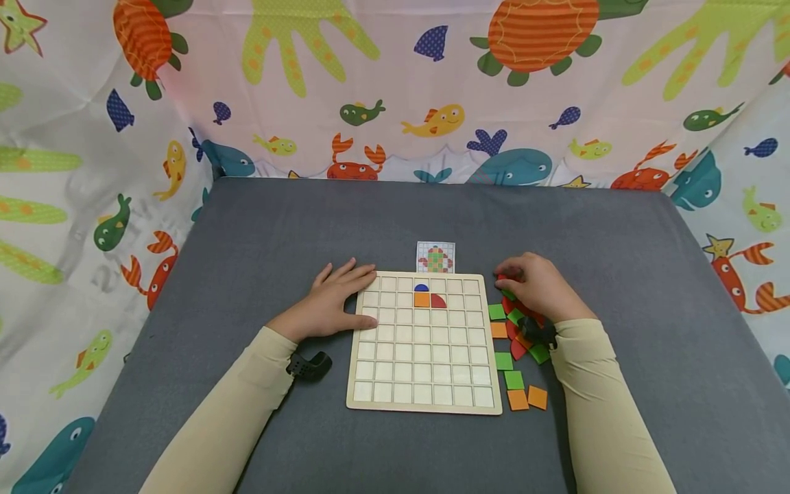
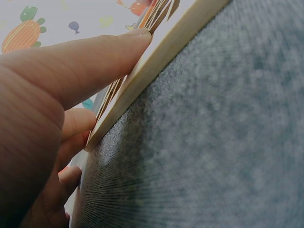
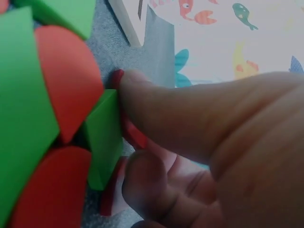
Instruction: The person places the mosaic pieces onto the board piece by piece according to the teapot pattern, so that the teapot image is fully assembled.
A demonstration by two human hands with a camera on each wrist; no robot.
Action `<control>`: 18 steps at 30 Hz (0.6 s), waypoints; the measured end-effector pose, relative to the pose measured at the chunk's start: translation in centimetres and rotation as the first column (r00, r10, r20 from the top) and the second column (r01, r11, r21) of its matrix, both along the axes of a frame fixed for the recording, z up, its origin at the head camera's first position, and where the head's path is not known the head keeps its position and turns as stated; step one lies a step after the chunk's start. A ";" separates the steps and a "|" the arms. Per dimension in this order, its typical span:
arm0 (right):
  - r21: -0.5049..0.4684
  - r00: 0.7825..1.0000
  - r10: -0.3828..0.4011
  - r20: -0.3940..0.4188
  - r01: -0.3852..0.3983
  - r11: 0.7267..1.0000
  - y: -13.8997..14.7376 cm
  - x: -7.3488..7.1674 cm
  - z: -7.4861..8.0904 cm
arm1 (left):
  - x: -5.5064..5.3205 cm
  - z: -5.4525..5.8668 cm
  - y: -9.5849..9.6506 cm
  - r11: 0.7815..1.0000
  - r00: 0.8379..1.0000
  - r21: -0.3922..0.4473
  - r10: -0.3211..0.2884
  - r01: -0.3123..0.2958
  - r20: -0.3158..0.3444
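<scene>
A wooden grid board (image 1: 426,405) lies flat on the table. My left hand (image 1: 336,302) rests on its left edge with fingers spread; in the left wrist view the thumb (image 2: 114,54) presses on the rim. In the grid sit a blue half-round piece (image 1: 421,288), an orange square (image 1: 422,300) and a red quarter-round piece (image 1: 437,301). Right of the board, my right hand (image 1: 537,285) pinches a red piece (image 3: 134,136) between thumb and fingers, low among the loose pieces. A green piece (image 3: 104,137) stands tilted beside the fingertips. The fingers partly hide the red piece.
A small pattern card (image 1: 435,257) lies against the board's far edge. Loose green squares (image 1: 513,380), orange squares (image 1: 537,397) and red quarter-round pieces (image 1: 518,349) lie along its right side. Grey cloth (image 1: 296,219) covers the table, with a printed curtain (image 1: 395,82) behind.
</scene>
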State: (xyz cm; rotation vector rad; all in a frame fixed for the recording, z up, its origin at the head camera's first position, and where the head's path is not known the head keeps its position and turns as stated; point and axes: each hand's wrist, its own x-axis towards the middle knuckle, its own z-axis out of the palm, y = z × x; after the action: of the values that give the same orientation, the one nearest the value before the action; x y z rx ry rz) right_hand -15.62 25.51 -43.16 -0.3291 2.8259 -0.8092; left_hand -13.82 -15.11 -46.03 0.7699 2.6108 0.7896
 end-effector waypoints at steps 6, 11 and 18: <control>-0.023 1.000 -0.025 -0.005 0.025 0.999 -0.2 0.1 0.3 | 0.0 0.1 0.0 1.000 1.000 0.003 0.001 -0.001 -0.001; -0.046 0.999 -0.043 -0.012 0.042 0.998 -0.7 0.3 0.3 | 0.0 0.1 0.0 1.000 1.000 -0.003 -0.003 0.003 -0.007; -0.037 0.999 -0.027 -0.027 0.026 0.999 -1.7 0.5 0.5 | 0.0 0.0 -0.1 1.000 1.000 0.006 -0.007 0.007 -0.012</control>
State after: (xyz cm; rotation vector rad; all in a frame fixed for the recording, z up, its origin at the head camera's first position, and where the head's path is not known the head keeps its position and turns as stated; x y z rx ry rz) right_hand -15.14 23.80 -42.69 -0.3114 2.8489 -0.8700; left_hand -13.81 -15.24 -46.00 0.7875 2.6161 0.7942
